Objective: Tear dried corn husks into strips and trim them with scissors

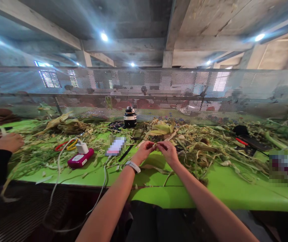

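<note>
Above the front of the green table cover [164,198], both my hands are pinched together. Thumb and fingertips of my left hand [144,153], whose wrist wears a light band [133,166], meet those of my right hand [169,153]. Between them is a small pale piece of plant [156,146], mostly covered by the fingers, so its exact kind is unclear. Just beyond the fingers lies a heap of yellowish-green wilted leaves [160,129]. More dry, curled strips [202,149] spread to the right of my right hand.
Left of my hands lie a phone [115,146] on a white cable, a dark thin strip [125,153], and a magenta power bank [80,158] with a white plug. A black bottle [130,117] stands before the mesh screen [159,84]. At far left, a co-worker's hand [7,142] reaches in.
</note>
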Demonstrator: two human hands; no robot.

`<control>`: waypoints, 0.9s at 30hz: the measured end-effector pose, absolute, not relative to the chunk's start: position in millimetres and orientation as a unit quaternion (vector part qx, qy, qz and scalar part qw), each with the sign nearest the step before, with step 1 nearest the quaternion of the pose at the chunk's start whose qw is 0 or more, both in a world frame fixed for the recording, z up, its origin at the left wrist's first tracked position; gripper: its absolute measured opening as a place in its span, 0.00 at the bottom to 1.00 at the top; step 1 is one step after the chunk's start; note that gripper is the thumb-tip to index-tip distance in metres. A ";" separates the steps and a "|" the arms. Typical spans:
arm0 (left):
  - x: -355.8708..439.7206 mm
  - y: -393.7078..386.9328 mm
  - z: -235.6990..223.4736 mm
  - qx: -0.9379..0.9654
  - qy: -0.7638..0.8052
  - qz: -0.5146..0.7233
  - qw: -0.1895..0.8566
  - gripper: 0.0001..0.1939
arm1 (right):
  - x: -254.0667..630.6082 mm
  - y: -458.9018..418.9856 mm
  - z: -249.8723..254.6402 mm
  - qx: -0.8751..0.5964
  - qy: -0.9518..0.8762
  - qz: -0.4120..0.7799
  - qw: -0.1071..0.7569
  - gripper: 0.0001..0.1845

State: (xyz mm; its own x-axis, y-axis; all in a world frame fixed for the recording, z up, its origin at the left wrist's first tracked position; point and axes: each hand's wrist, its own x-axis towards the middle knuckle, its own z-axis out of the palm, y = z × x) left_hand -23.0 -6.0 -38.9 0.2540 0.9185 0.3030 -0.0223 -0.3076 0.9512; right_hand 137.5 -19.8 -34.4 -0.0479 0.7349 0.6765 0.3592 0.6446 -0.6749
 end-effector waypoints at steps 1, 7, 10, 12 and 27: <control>-22.8 -5.8 -39.0 0.628 0.354 0.506 0.474 0.24 | 137.3 -20.1 -34.3 -0.384 -0.706 0.167 0.572 0.10; -20.8 -6.8 -40.1 0.617 0.374 0.523 0.455 0.21 | 136.1 -14.3 -39.3 -0.399 -0.639 0.284 0.593 0.18; -19.8 -7.2 -40.4 0.631 0.369 0.522 0.440 0.19 | 137.1 -10.2 -40.3 -0.406 -0.605 0.338 0.595 0.21; -19.5 -7.1 -40.1 0.650 0.371 0.519 0.414 0.16 | 137.5 -8.5 -40.4 -0.405 -0.594 0.364 0.592 0.21; -20.4 -12.6 -33.1 0.784 0.366 0.449 0.221 0.08 | 144.3 -3.7 -39.1 -0.428 -0.601 0.390 0.550 0.14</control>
State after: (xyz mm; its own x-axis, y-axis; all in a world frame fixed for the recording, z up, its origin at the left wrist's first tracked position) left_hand -20.4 -12.6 -33.1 0.3284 0.7730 0.5427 0.3757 -0.6341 0.6759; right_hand 144.3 -3.7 -39.1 -0.0284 0.9444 0.3275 0.0852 0.3287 -0.9406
